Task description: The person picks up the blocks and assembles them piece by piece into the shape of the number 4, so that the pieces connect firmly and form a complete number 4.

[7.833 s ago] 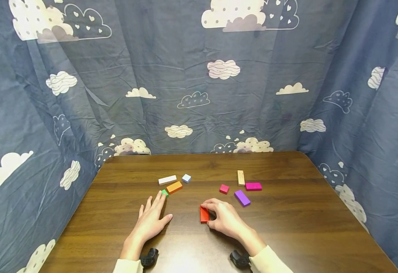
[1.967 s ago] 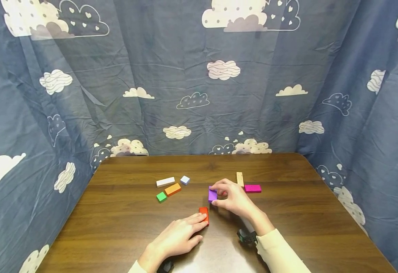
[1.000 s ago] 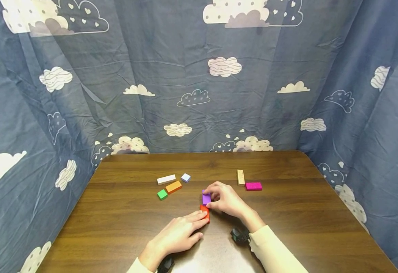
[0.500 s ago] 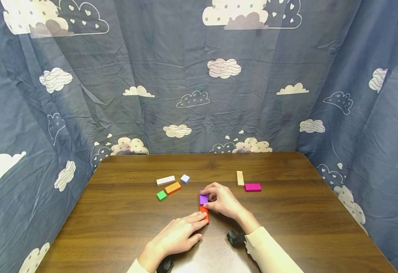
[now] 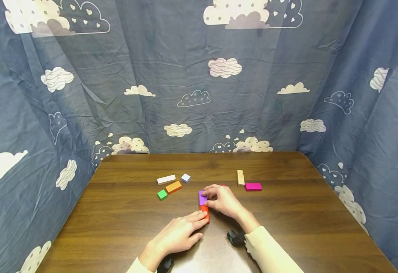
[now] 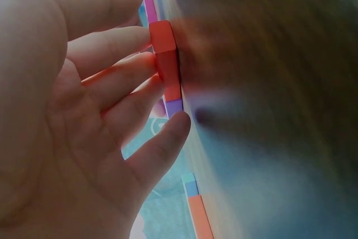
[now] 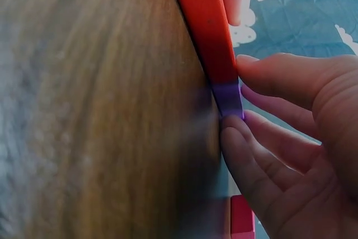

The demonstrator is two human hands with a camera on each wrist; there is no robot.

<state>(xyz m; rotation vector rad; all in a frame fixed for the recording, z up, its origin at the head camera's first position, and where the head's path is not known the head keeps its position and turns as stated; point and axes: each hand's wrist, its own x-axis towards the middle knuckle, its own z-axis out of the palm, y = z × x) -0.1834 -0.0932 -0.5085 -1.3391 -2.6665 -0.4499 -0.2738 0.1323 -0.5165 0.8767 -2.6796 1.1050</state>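
Observation:
A red block [image 5: 204, 213] lies flat on the table, its long side running away from me. My left hand [image 5: 176, 236] rests its extended fingertips on the red block's top. Against the red block's far end sits a purple block [image 5: 203, 197], the two in one line. My right hand [image 5: 223, 201] pinches the purple block, thumb near the joint and fingers farther along. In the right wrist view, the red block [image 7: 207, 29] meets the purple block [image 7: 228, 99] end to end. A small crimson block [image 5: 224, 185] is mostly hidden behind my right hand.
Left of the pair lie a green block [image 5: 162, 195], an orange block [image 5: 173, 187], a white block [image 5: 166, 179] and a small pale blue block [image 5: 185, 178]. A beige block [image 5: 241, 178] and a magenta block [image 5: 253, 186] lie back right. A cloud-print curtain [image 5: 192, 87] surrounds the wooden table [image 5: 287, 220].
My left hand has gone from the green block to the red one. My right hand left the red block, took the purple block and brought it left against the red block's far end.

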